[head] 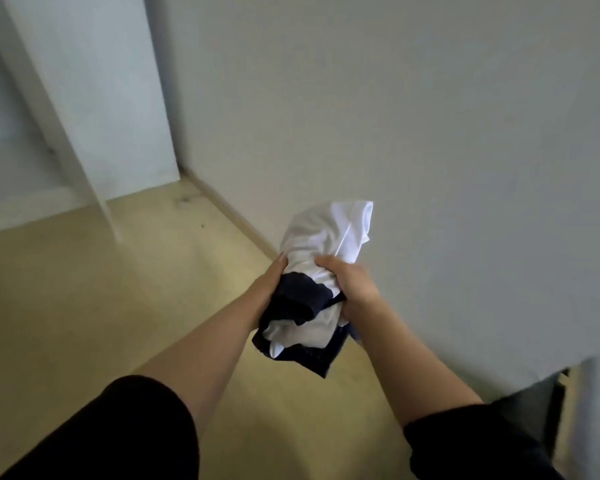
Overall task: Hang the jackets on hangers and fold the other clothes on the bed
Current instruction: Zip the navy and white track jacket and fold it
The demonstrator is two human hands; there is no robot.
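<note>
Above the tan floor [84, 306], close to the pale wall [430, 133], left hand [272, 277] and right hand [353, 285] grip a bundle of white and navy clothes [323, 233] from either side, fingers curled into the fabric.
</note>
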